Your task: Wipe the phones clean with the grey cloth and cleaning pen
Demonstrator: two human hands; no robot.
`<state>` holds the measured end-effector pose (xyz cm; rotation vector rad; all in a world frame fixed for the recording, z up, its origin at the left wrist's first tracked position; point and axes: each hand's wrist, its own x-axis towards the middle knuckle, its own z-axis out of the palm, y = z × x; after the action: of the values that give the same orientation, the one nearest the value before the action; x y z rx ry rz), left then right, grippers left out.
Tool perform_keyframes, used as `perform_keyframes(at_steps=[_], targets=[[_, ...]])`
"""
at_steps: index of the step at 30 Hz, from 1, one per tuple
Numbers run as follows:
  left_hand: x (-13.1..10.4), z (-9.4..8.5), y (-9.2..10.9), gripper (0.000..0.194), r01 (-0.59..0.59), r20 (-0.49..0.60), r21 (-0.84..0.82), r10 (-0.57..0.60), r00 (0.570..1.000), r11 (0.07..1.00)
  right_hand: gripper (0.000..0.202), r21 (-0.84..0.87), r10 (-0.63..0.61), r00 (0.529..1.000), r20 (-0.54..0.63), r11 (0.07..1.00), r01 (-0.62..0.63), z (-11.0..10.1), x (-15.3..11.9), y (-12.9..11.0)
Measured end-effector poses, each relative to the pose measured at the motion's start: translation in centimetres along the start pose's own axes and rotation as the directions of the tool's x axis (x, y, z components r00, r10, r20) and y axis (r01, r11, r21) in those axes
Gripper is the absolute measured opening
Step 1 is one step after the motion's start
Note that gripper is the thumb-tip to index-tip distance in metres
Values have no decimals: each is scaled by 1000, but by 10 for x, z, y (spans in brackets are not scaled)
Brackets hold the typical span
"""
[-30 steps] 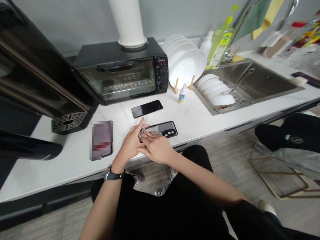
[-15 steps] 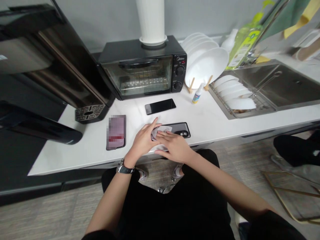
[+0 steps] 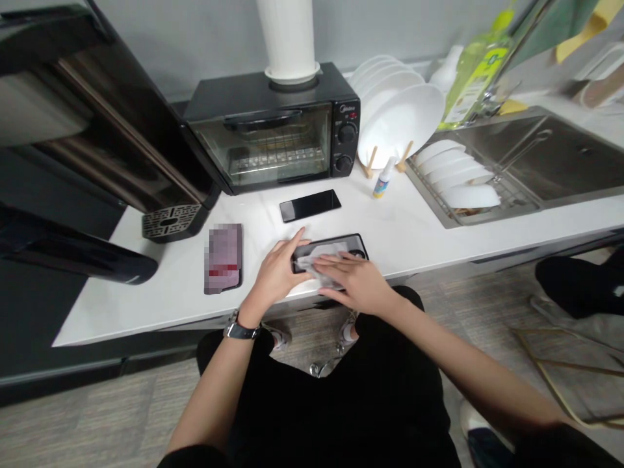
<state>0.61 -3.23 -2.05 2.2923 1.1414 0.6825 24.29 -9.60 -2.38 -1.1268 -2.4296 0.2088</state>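
A phone case (image 3: 353,242) with a black rim and a greyish see-through back lies flat near the counter's front edge, its camera cut-outs at the right end. My left hand (image 3: 279,272) grips its left end, thumb and fingers along the sides. With flattened fingers, my right hand (image 3: 361,283) presses a thin whitish wipe (image 3: 322,251) onto the case, partly hiding the cut-outs. Just behind lies a black smartphone (image 3: 311,205), apart from both hands. To the left rests another phone-shaped item (image 3: 225,250), purplish and partly blurred out.
A small spray bottle (image 3: 384,179) stands before the plates (image 3: 400,120) in their rack. Behind the phone is a toaster oven (image 3: 273,143). A black drinks machine (image 3: 131,130) and a dark cylinder (image 3: 82,250) occupy the left side; the sink (image 3: 550,156) holds several bowls (image 3: 455,170).
My right hand has slid right along the case with the wipe, towards the cut-outs, uncovering more of the left part. My left hand still grips the left end.
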Motion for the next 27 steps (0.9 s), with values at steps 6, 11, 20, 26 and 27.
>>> perform_keyframes(at_steps=[6, 11, 20, 26, 27], targets=[[4, 2, -1, 102, 2, 16, -2, -2, 1000, 1000, 68, -160, 114, 989, -95, 979, -128, -1, 3, 8], [-2, 1, -4, 95, -37, -6, 3, 37, 999, 999, 65, -33, -28, 1000, -11, 999, 28, 22, 22, -16], [2, 3, -3, 101, -24, -10, 7, 24, 1000, 1000, 78, -237, 109, 991, -77, 963, -125, 1, 8, 9], [-2, -2, -1, 96, -19, -6, 4, 19, 1000, 1000, 65, -11, -8, 999, -36, 1000, 8, 14, 13, -18], [-2, -2, -1, 100, -10, -3, 9, 10, 1000, 1000, 60, -25, 5, 1000, -23, 1000, -5, 4, 1, -9]])
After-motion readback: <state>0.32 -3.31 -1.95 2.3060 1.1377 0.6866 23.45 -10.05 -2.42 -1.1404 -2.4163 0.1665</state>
